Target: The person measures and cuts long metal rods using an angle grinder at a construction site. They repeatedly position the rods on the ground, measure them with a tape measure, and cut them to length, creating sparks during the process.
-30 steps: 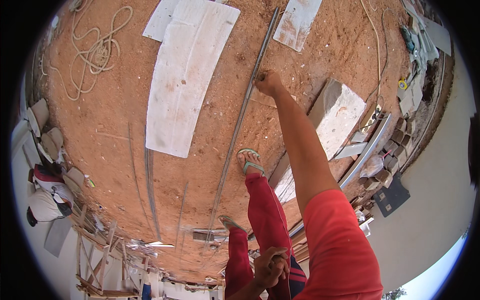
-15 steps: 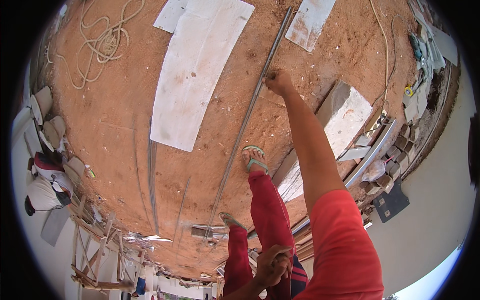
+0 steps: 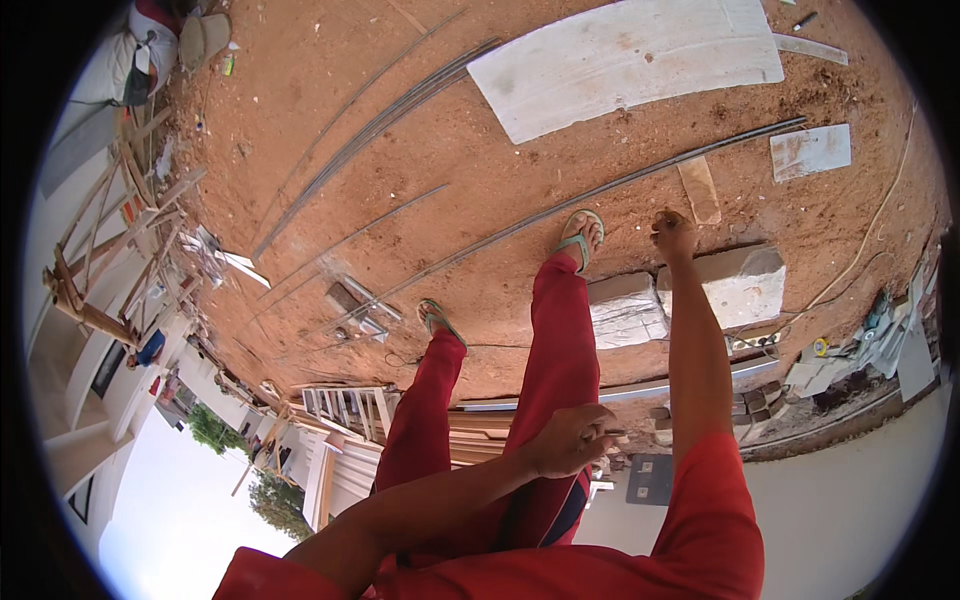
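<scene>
My right hand [image 3: 675, 236] is closed above the reddish dirt, fingers curled; whatever it may hold is hidden. Nearest to it are a short brown wooden piece [image 3: 700, 190] and a pale block [image 3: 740, 285] under my wrist. Beyond, a bundle of long thin dark metal rods [image 3: 600, 190] runs across the ground, apart from the hand. My left hand [image 3: 572, 440] is bent in front of my red trousers, its fingers closed, with a small pale tip at the fingertips too small to name. My sandalled feet [image 3: 580, 240] stand beside the rods.
A large white sheet [image 3: 630, 65] and a smaller stained one [image 3: 810, 152] lie on the dirt. More thin rods [image 3: 370, 120] stretch at left. Another block [image 3: 625, 308], a power strip [image 3: 755, 342] and stacked bricks [image 3: 755, 398] sit to the right. Wooden frames [image 3: 130, 225] stand at far left.
My view has swung round, so the rods and sheets now lie more crosswise. My right hand, earlier beside the rods, is now apart from them. My left forearm shows more fully.
</scene>
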Tool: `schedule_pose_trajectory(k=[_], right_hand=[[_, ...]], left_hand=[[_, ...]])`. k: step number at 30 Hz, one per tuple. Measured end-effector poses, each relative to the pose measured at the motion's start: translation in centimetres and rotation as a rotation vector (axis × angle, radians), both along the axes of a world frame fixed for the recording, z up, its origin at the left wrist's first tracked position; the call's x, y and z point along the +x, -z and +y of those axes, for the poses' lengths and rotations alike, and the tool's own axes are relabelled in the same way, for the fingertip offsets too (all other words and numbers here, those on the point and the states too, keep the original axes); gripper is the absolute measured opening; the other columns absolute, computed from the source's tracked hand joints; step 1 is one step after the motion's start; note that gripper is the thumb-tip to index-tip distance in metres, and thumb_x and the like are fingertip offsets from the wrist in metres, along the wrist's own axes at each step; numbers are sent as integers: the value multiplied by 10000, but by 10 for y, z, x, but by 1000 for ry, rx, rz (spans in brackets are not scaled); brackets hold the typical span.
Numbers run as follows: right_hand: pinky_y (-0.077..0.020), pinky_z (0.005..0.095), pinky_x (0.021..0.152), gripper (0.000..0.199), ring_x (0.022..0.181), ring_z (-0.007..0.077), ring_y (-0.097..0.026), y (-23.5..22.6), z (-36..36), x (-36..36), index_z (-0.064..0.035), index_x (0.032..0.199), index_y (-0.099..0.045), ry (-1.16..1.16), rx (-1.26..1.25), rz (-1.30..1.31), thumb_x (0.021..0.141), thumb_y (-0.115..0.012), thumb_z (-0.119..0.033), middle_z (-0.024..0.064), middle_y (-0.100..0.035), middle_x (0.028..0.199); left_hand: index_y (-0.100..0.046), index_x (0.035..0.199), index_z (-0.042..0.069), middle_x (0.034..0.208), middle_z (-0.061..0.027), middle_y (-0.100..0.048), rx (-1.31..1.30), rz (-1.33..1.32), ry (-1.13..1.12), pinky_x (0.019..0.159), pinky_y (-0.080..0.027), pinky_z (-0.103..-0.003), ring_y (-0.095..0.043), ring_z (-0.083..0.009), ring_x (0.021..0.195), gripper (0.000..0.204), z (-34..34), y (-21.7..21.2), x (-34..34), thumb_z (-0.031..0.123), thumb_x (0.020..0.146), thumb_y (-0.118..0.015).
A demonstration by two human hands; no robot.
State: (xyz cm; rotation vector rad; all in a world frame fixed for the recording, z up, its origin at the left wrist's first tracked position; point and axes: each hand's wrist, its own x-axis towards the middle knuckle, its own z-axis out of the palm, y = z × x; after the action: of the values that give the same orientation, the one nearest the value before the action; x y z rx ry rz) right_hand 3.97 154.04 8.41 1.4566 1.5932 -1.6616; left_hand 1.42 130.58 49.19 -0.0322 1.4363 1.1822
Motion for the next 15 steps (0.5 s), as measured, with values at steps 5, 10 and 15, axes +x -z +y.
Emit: schedule_pose_trajectory(k=[5, 10, 15], right_hand=[[-538, 304, 479, 167, 578, 151, -671, -128, -64, 68, -7, 1005, -721, -381, 38, -184, 972, -653, -155, 84, -692, 727], [-582, 360, 500, 203, 582, 228, -712, -262, -94, 174, -6, 923, -741, -401, 42, -420, 946, -634, -177, 137, -719, 717], [-572, 369, 461, 207, 521, 217, -682, -394, -99, 292, 13, 785, -698, -657, 67, -635, 919, -612, -120, 129, -703, 705]], left_hand=[[-647, 1097, -41, 707, -92, -631, -35, -103, -226, 532, -497, -312, -599, -138, 565, 284, -21, -6, 10, 215, 975, -632], [-636, 1158, -56, 758, -68, -610, 38, -549, -693, 404, -483, -275, -643, -148, 519, 463, -82, -7, 21, 379, 1060, -511], [-666, 1137, -60, 760, -97, -635, -80, -566, -1012, 335, -416, -285, -586, -159, 449, 521, -230, -25, 13, 435, 1059, -524]])
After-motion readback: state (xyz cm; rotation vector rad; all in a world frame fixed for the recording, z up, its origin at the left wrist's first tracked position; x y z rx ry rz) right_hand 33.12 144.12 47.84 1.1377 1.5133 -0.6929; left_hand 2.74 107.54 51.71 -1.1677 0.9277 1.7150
